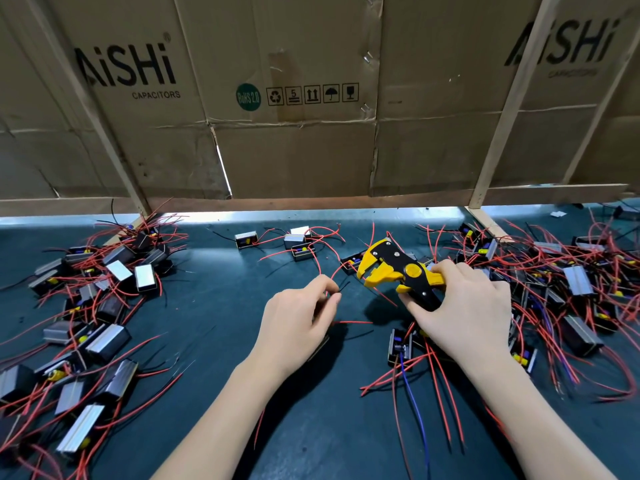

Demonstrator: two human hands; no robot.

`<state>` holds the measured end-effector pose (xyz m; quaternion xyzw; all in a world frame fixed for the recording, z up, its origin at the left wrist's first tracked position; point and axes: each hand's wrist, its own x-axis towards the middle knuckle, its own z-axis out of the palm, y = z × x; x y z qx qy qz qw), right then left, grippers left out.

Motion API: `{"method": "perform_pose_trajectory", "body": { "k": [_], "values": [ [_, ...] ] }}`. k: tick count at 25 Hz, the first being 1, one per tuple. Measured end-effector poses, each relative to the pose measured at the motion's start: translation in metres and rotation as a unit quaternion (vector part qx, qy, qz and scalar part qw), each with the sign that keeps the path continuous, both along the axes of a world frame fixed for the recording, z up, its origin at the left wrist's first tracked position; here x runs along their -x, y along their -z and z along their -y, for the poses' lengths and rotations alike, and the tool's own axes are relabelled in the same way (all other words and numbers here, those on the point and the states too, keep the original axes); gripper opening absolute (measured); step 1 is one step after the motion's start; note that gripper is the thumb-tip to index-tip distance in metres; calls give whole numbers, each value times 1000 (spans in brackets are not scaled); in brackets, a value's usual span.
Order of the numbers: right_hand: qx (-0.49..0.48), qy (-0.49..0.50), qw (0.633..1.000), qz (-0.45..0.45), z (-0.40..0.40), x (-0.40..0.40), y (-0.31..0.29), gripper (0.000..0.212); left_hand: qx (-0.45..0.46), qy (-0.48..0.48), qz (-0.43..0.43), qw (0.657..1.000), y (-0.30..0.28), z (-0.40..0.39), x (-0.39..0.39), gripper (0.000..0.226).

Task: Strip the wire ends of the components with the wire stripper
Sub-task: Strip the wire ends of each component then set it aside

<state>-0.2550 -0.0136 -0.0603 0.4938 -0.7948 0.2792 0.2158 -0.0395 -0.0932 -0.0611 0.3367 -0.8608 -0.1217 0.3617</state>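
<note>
Head view: the yellow-and-black wire stripper point(398, 271) is gripped by its handles in the right hand point(464, 310), its jaws standing apart and pointed left. A thin wire end point(341, 287) is pinched between thumb and forefinger of the left hand point(298, 320), just beside the jaws. The end should be fed squarely between the jaws and held taut before the handles are squeezed. Components point(304, 245) with red wires are scattered over the dark surface point(214, 299).
</note>
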Motion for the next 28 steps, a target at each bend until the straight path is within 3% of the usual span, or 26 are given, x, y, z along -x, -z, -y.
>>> {"method": "perform_pose_trajectory", "body": {
  "k": [3, 7, 28],
  "values": [
    [33, 23, 999, -22, 1, -1, 1, 54, 0, -7, -17, 1000, -2, -2, 0, 9],
    [0, 41, 998, -44, 0, 4, 2, 50, 1, 1, -14, 1000, -4, -4, -1, 13],
    [11, -56, 998, -22, 0, -12, -3, 42, -19, 35, -10, 999, -4, -3, 0, 7]
  ]
}}
